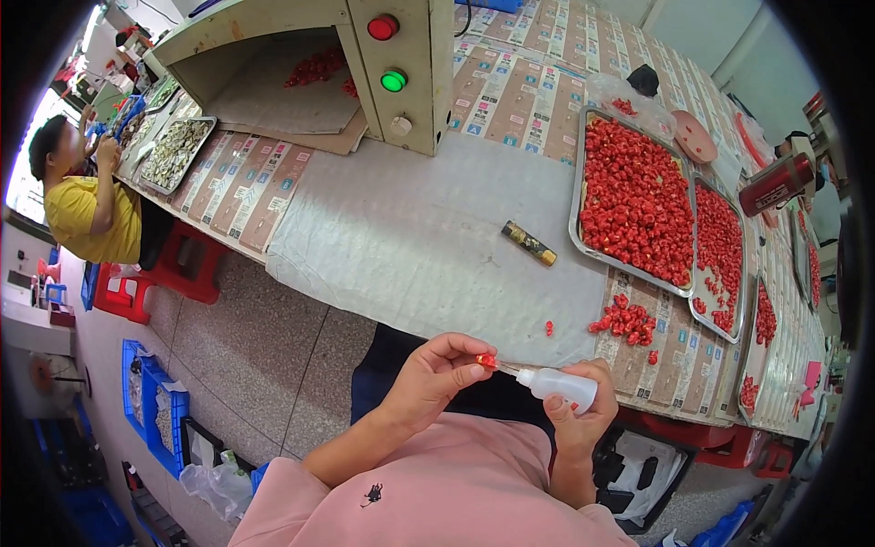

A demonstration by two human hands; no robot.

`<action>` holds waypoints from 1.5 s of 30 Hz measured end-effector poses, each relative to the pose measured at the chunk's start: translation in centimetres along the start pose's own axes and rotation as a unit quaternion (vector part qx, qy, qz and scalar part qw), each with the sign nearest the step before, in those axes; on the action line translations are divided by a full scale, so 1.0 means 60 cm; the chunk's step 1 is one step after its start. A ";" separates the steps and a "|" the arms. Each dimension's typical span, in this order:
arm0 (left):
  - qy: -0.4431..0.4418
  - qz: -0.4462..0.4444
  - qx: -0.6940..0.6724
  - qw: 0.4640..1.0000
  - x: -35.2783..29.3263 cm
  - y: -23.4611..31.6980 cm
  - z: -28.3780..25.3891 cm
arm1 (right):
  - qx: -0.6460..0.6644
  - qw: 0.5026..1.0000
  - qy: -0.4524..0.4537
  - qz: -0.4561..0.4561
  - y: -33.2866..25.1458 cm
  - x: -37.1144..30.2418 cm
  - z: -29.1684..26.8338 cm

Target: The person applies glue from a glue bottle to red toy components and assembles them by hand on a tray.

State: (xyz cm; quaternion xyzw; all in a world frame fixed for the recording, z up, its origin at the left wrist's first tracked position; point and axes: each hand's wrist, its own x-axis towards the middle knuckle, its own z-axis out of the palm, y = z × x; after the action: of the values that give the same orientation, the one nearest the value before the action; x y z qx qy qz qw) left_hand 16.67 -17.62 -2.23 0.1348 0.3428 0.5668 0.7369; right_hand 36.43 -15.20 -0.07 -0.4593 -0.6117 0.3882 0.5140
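Between thumb and fingers, my left hand (437, 376) pinches a small red piece with a pale spot (488, 361); its exact kind is too small to tell. My right hand (586, 415) is wrapped round a white squeeze bottle (558, 389). The bottle lies tilted, its thin nozzle pointing left at the red piece; whether the tip touches it I cannot tell. Both hands are at the table's near edge. A loose pile of small red pieces (627, 321) lies just beyond my right hand, with a single red piece (550, 328) to its left.
A metal tray (574, 214) heaped with red pieces stands at right, with more trays beyond. A black-and-gold cylinder (529, 243) lies on the grey sheet (392, 219). A machine with red and green lights (410, 87) stands at the back. A person in yellow (96, 205) sits far left.
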 end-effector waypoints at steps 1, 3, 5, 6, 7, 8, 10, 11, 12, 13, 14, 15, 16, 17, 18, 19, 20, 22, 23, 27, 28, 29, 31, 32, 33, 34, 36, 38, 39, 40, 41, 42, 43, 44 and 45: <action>0.001 -0.001 -0.003 1.000 0.000 0.000 0.000 | 0.001 1.000 -0.001 -0.001 0.000 0.000 0.000; -0.003 -0.002 -0.007 1.000 0.000 -0.001 -0.002 | 0.004 1.000 -0.002 0.002 0.000 0.000 0.000; -0.008 -0.002 -0.011 1.000 -0.002 -0.001 -0.002 | 0.006 1.000 -0.004 0.005 -0.001 0.000 0.000; -0.007 -0.005 -0.012 1.000 -0.001 -0.002 -0.001 | 0.013 1.000 -0.001 0.010 0.001 0.000 0.000; -0.006 -0.008 -0.014 1.000 -0.001 -0.002 0.000 | 0.020 1.000 0.002 0.015 0.002 0.000 -0.001; -0.005 -0.009 -0.013 1.000 0.000 -0.002 0.001 | 0.021 1.000 0.003 0.016 0.002 0.000 -0.002; -0.005 -0.010 -0.015 1.000 -0.002 -0.002 0.001 | 0.013 1.000 0.000 0.012 0.001 -0.001 -0.002; -0.006 -0.011 -0.015 1.000 -0.003 -0.002 0.001 | 0.013 1.000 0.001 0.013 0.002 -0.001 -0.002; -0.004 -0.015 -0.016 1.000 -0.003 -0.002 0.000 | 0.007 1.000 0.001 0.005 0.002 0.000 -0.003; -0.002 -0.019 -0.017 1.000 -0.003 -0.002 0.000 | 0.002 1.000 0.002 -0.003 0.003 0.001 -0.003; -0.002 -0.019 -0.016 1.000 -0.003 -0.003 0.000 | 0.002 1.000 0.002 -0.003 0.003 0.000 -0.003; -0.004 -0.018 -0.015 1.000 -0.002 -0.004 -0.001 | 0.004 1.000 0.003 -0.004 0.003 0.000 -0.003; -0.005 -0.017 -0.014 1.000 -0.002 -0.004 -0.001 | 0.007 1.000 0.003 -0.005 0.003 0.000 -0.003; -0.005 -0.017 -0.014 1.000 -0.002 -0.004 -0.001 | 0.007 1.000 0.004 -0.005 0.003 0.000 -0.003; -0.004 -0.019 -0.016 1.000 -0.002 -0.004 0.000 | 0.008 1.000 0.004 -0.005 0.004 0.000 -0.004; -0.003 -0.020 -0.018 1.000 -0.001 -0.004 0.001 | 0.009 1.000 0.005 -0.005 0.004 0.000 -0.004; -0.004 -0.021 -0.017 1.000 0.000 -0.004 0.001 | 0.010 1.000 0.005 -0.005 0.004 -0.001 -0.005; -0.005 -0.016 -0.013 1.000 0.000 -0.004 0.002 | 0.004 1.000 0.003 -0.007 0.003 -0.001 -0.006; -0.005 -0.016 -0.013 1.000 0.000 -0.004 0.002 | 0.004 1.000 0.004 -0.007 0.003 0.000 -0.006; -0.003 -0.020 -0.022 1.000 -0.001 -0.004 0.001 | 0.003 1.000 -0.002 -0.007 0.001 0.001 -0.007; -0.004 -0.020 -0.022 1.000 -0.001 -0.004 0.001 | 0.002 1.000 -0.001 -0.008 0.001 0.002 -0.006; -0.004 -0.020 -0.022 1.000 -0.001 -0.004 0.001 | 0.003 1.000 -0.001 -0.008 0.001 0.003 -0.006; -0.007 -0.018 -0.026 0.999 -0.002 -0.004 0.002 | 0.012 1.000 0.005 -0.006 0.002 0.003 -0.005; -0.007 -0.018 -0.026 0.999 -0.003 -0.004 0.003 | 0.012 1.000 0.005 -0.006 0.003 0.002 -0.006; -0.005 -0.021 -0.025 0.999 -0.003 -0.004 0.003 | 0.013 1.000 0.005 -0.008 0.006 0.002 -0.006; -0.002 -0.024 -0.024 0.999 -0.003 -0.004 0.004 | 0.015 1.000 0.005 -0.010 0.007 0.002 -0.006; -0.005 -0.026 -0.029 0.999 -0.003 -0.004 0.004 | 0.018 1.000 0.007 -0.005 0.007 0.001 -0.006; -0.008 -0.028 -0.033 0.999 -0.003 -0.003 0.004 | 0.021 1.000 0.009 0.000 0.007 0.001 -0.006; -0.012 -0.032 -0.035 0.999 -0.003 -0.002 0.005 | 0.023 1.000 0.011 0.004 0.007 0.000 -0.006; -0.016 -0.036 -0.037 0.999 -0.003 -0.001 0.006 | 0.025 1.000 0.013 0.008 0.007 0.000 -0.006; -0.017 -0.036 -0.037 0.999 -0.003 -0.001 0.006 | 0.025 1.000 0.014 0.008 0.008 0.000 -0.006; -0.015 -0.038 -0.037 0.998 -0.003 -0.001 0.006 | 0.023 1.000 0.013 0.005 0.009 -0.001 -0.007; -0.014 -0.040 -0.037 0.998 -0.003 -0.002 0.007 | 0.021 1.000 0.012 0.003 0.010 -0.001 -0.008; -0.014 -0.039 -0.036 0.998 -0.003 -0.002 0.007 | 0.022 1.000 0.012 0.003 0.009 -0.001 -0.008; -0.014 -0.040 -0.033 0.999 -0.003 -0.002 0.007 | 0.023 1.000 0.014 0.002 0.008 -0.001 -0.008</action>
State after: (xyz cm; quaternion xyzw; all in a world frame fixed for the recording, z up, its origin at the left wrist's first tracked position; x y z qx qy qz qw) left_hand 17.03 -17.73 -1.95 0.1045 0.3182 0.5464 0.7676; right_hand 36.96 -15.12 -0.44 -0.4535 -0.5947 0.3967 0.5322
